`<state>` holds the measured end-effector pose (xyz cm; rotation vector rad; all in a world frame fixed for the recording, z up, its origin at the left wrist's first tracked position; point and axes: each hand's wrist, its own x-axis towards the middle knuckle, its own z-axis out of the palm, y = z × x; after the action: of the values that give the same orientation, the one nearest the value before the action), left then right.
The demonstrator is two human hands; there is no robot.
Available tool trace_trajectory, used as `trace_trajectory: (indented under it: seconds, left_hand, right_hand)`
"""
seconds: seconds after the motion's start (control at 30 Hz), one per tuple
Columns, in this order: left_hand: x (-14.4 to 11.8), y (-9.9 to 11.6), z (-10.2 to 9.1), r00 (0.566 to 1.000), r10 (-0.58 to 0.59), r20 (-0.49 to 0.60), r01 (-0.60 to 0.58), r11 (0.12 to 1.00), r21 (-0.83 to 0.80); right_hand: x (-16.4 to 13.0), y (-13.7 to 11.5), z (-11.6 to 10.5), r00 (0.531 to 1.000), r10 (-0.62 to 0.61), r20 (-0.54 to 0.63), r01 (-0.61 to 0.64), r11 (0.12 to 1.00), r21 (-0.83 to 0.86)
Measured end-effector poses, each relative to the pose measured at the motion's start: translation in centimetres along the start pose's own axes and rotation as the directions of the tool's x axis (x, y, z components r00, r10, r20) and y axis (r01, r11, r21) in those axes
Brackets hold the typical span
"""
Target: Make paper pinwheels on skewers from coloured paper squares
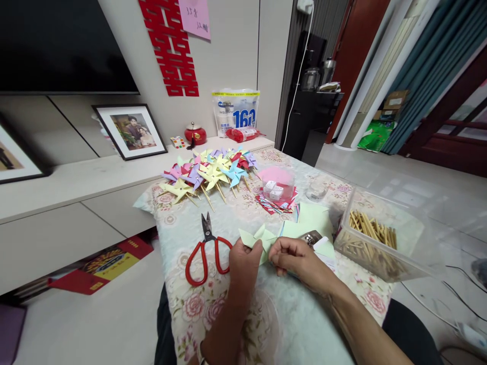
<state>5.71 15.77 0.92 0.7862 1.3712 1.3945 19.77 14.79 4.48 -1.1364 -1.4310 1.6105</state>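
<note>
While red-handled metal scissors (208,232) lie at nine o'clock | left hand (245,261) pinches folded pale-green paper (264,234) between thumb and fingers, points jutting toward one o'clock | right hand (294,256) curls at paper's four o'clock, grip unclear | translucent tub (363,253), slender wooden sticks (373,230), three o'clock

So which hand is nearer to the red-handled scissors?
Left. The left hand is just right of the scissors, holding pale green paper; the right hand is farther off, past the left one.

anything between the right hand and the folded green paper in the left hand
Nothing visible: the right hand is close beside the folded green paper in the left hand; the scissors lie to the left.
</note>
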Motion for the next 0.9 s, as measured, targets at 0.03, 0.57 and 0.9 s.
trace_trajectory:
  seconds: [0.03, 0.57, 0.9]
  left_hand:
    - [0.0, -0.1, 0.1, 1.000, 0.013, -0.013, -0.013, 1.000, 0.025]
    - [-0.1, -0.6, 0.2, 0.997, 0.065, -0.039, -0.060, 0.989, 0.135]
    - [-0.6, 0.4, 0.3, 1.000, 0.011, -0.019, -0.009, 0.996, 0.083]
  right_hand:
    - [0.1, 0.1, 0.1, 1.000, -0.001, -0.010, 0.001, 1.000, 0.012]
    - [0.7, 2.3, 1.0, 0.986, 0.124, 0.113, -0.165, 0.840, 0.517]
    - [0.5, 1.5, 0.5, 0.997, 0.081, 0.012, -0.076, 0.862, 0.502]
